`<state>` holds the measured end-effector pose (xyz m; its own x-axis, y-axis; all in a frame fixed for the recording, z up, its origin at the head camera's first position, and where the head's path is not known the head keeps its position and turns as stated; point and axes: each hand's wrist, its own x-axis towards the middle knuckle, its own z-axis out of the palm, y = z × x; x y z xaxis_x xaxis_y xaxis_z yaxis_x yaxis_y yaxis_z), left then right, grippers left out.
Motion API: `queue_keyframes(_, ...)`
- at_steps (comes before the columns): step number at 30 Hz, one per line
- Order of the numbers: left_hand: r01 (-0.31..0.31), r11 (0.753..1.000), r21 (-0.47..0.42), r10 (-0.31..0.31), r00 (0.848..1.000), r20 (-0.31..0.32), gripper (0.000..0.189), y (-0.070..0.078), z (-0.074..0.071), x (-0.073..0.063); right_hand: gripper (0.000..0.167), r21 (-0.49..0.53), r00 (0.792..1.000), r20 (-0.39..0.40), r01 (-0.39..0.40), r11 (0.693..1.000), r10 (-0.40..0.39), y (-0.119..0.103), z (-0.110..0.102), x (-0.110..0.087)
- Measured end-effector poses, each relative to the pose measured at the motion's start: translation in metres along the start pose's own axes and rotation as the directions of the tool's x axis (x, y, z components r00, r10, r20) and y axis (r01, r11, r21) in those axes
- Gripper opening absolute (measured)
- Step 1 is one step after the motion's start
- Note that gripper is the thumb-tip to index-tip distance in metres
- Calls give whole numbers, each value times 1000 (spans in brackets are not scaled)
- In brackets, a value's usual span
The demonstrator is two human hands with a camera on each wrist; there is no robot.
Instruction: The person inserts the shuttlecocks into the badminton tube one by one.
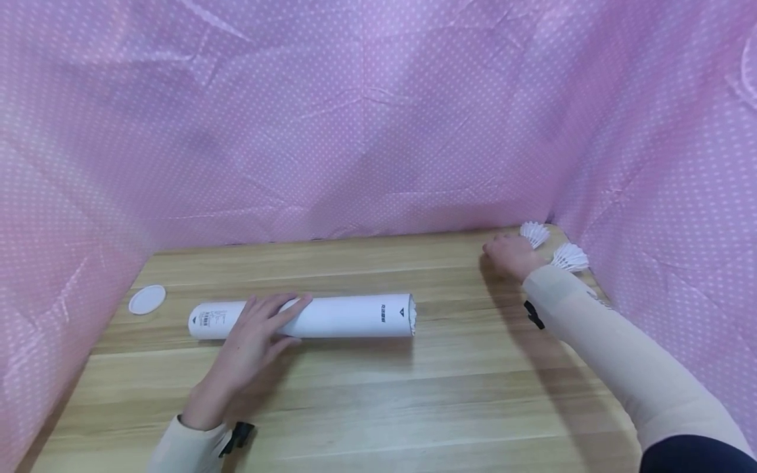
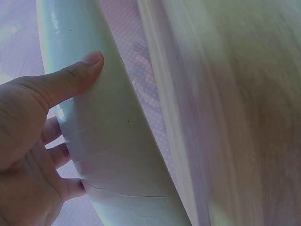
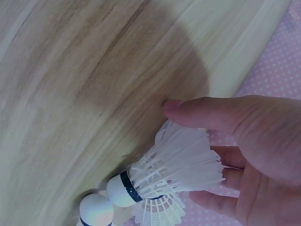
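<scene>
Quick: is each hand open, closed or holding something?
Left hand: holding the white tube.
Right hand: around a shuttlecock; whether it grips can't be told.

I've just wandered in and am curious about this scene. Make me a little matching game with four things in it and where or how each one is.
1. Round white disc
2. White tube
3. Cloth
4. Right hand

A. Pink with white dots
B. Beside the shuttlecocks
C. Under the left hand
D. Near the tabletop's left edge

Pairs: 1-D; 2-C; 3-A; 4-B
</scene>
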<state>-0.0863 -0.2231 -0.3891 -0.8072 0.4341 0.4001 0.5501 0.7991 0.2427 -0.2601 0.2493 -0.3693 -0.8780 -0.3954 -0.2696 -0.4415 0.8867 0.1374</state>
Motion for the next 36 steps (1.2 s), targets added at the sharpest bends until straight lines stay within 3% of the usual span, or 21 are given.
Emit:
queue_keyframes(16,-3,1000,-1,3,1000,-1,87,1,-1,0,18,-53,998,-48,34,998,-37,3,-6,-2)
queue_keyframes(24,6,1000,0,-6,1000,6,88,1,-1,0,14,-15,987,-142,69,998,-70,-4,-19,-7)
queue_keyframes(29,5,1000,-2,-5,1000,1,85,1,-2,0,20,47,984,-168,72,996,-63,-7,-28,-9)
queue_keyframes(36,-7,1000,5,7,1000,-19,86,-1,-3,0,44,160,985,-166,73,984,-46,-11,-38,-17)
